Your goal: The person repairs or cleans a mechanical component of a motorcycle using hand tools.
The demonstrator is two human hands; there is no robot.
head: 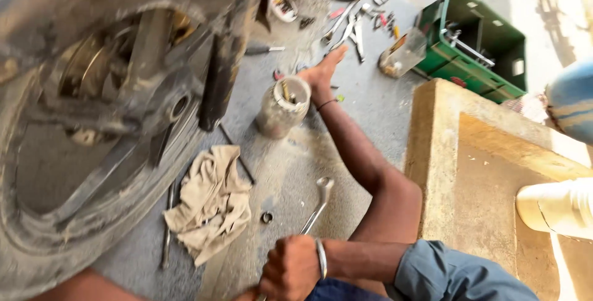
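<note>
Here the right hand (290, 270) is clenched around the lower end of a ring spanner (316, 205), whose ring end lies on the concrete floor (364, 100) just beyond the fist; a small nut (267, 217) sits left of the shaft; further out, the left hand (322, 69), fingers extended, reaches beside a grimy jar (282, 107) toward scattered tools (352, 26).
</note>
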